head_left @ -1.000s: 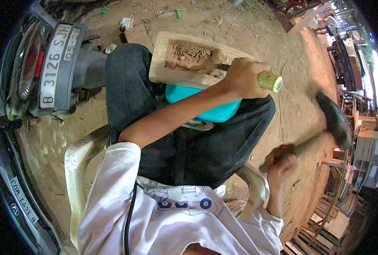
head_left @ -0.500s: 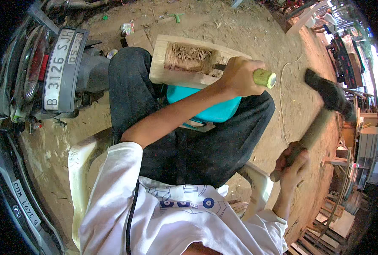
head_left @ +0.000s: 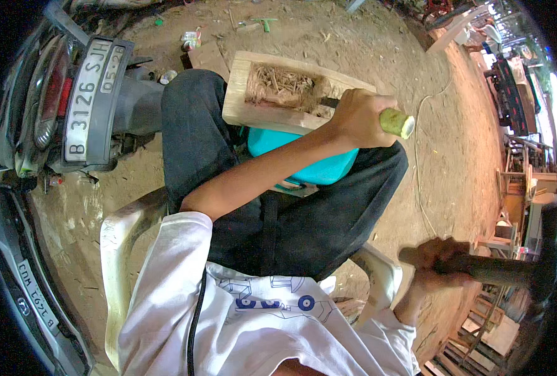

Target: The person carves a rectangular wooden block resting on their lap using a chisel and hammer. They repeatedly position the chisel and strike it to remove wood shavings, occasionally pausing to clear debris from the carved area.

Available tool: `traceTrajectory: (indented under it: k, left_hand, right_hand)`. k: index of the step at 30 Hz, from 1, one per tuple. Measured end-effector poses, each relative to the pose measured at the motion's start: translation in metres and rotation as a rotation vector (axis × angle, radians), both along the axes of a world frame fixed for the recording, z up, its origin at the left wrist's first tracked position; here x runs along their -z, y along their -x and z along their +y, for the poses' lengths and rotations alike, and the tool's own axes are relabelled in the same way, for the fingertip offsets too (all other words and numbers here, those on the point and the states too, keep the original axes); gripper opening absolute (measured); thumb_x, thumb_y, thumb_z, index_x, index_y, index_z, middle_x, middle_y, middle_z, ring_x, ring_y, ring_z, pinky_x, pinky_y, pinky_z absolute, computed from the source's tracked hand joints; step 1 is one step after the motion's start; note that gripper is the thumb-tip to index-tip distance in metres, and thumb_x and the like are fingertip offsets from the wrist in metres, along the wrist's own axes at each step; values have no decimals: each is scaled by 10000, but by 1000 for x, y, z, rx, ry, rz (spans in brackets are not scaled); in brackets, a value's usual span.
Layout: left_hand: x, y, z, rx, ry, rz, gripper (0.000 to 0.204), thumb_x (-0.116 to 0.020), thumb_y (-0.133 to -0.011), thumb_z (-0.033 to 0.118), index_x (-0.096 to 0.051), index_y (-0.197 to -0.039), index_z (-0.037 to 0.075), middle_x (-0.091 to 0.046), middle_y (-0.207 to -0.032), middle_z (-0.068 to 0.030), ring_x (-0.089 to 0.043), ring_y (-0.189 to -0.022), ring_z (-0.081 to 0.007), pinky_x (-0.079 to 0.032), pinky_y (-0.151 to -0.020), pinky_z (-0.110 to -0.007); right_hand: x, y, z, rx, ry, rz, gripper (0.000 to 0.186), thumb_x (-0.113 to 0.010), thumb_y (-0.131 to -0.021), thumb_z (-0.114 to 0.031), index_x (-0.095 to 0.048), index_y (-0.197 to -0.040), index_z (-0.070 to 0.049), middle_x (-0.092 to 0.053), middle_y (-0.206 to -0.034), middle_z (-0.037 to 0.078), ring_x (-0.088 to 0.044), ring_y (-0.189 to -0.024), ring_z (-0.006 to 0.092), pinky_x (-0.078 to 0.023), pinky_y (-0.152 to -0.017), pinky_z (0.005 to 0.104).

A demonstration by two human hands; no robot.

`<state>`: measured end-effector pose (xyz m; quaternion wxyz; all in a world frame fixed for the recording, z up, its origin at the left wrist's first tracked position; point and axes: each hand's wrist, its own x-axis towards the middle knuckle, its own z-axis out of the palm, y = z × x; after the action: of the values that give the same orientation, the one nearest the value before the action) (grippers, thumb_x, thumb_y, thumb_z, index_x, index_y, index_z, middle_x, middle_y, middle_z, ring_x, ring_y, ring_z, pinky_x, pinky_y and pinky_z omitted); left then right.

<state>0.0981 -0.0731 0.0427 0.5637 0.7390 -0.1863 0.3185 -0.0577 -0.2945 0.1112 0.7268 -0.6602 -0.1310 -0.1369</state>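
My left hand (head_left: 360,122) is closed round a chisel's pale yellow-green handle (head_left: 396,123); its dark blade reaches into the hollow of a pale wooden block (head_left: 234,94), where wood chips (head_left: 278,84) lie. The block rests over a turquoise plastic object (head_left: 319,168) between my knees in dark trousers (head_left: 194,125). My right hand (head_left: 441,263), out to the right near the chair arm, grips the wooden handle of a hammer (head_left: 498,269), whose dark head is at the right rim.
A white plastic chair (head_left: 115,263) holds me on dirt ground. Parked motorbikes (head_left: 40,119) stand close on my left. A thin cable (head_left: 419,188) runs along the ground. Stacked wood and frames (head_left: 491,326) line the right, where another person (head_left: 488,34) is at the far back.
My right hand and the hammer have moved right and swung outward, the head dropping toward the right rim. My left hand and the chisel stay almost in place.
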Motion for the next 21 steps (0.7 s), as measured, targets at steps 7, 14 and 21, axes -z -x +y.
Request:
traceTrajectory:
  k: [7,14,21]
  left_hand:
    - [2,-2,4,-24,-87,18,249,-698,-522,249,-607,-709,112,-592,-605,-128,-598,-603,-340,-472,-548,-436]
    - [-3,2,2,-15,-49,8,210,-689,-540,238,-607,-690,116,-587,-596,-129,-594,-593,-339,-472,-539,-426]
    - [1,-4,8,8,-41,-17,193,-673,-607,207,-544,-616,64,-553,-517,-113,-576,-507,-323,-449,-496,-408]
  right_hand:
    - [-19,2,25,161,517,362,431,-353,-952,-432,-485,-883,-28,-485,-593,28,-437,-436,82,-332,-373,215]
    - [27,-1,-3,75,97,197,533,-427,-865,-596,-452,-813,-67,-427,-569,9,-399,-377,99,-347,-358,230]
    - [26,8,24,53,372,514,494,-320,-940,-512,-446,-790,-58,-377,-483,11,-349,-346,99,-292,-330,233]
